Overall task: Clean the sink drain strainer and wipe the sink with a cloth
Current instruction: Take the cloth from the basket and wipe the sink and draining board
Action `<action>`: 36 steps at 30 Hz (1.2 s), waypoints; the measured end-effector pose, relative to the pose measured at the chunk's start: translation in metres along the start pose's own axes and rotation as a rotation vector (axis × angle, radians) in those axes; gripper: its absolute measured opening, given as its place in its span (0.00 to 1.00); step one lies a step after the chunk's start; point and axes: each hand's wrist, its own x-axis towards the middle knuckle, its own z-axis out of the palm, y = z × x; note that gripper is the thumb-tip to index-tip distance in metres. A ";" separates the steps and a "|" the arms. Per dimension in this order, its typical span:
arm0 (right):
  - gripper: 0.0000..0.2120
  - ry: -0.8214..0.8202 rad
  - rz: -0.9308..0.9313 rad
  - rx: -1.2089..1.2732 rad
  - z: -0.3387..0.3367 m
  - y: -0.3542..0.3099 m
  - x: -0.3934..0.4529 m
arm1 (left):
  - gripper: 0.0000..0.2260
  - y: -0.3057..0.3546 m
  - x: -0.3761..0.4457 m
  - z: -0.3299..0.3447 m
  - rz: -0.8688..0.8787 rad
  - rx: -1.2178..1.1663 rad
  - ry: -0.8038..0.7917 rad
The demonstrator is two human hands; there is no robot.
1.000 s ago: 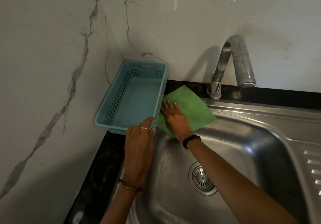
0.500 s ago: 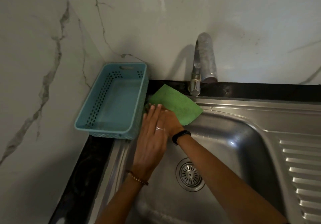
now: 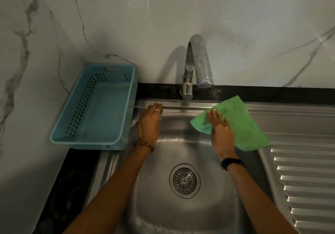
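A stainless steel sink (image 3: pixel 181 213) fills the lower middle, with a round metal drain strainer (image 3: pixel 184 180) seated in its bottom. A green cloth (image 3: pixel 241 125) lies spread on the sink's back right rim. My right hand (image 3: pixel 221 134) presses flat on the cloth's left part with straight fingers. My left hand (image 3: pixel 149 123) rests flat on the sink's back left corner, fingers straight, holding nothing.
A light blue perforated plastic basket (image 3: pixel 94 143) stands on the black counter left of the sink. A curved metal tap (image 3: pixel 197 66) rises behind the basin. A ribbed draining board (image 3: pixel 306 188) lies to the right. Marble walls close off the back and left.
My right hand has slid the green cloth along the back rim from the left corner to the right. My left hand moved off the basket edge to the sink's back left corner.
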 end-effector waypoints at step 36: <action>0.36 0.040 -0.083 0.064 0.036 -0.107 0.028 | 0.15 0.018 0.015 -0.011 -0.026 0.289 -0.031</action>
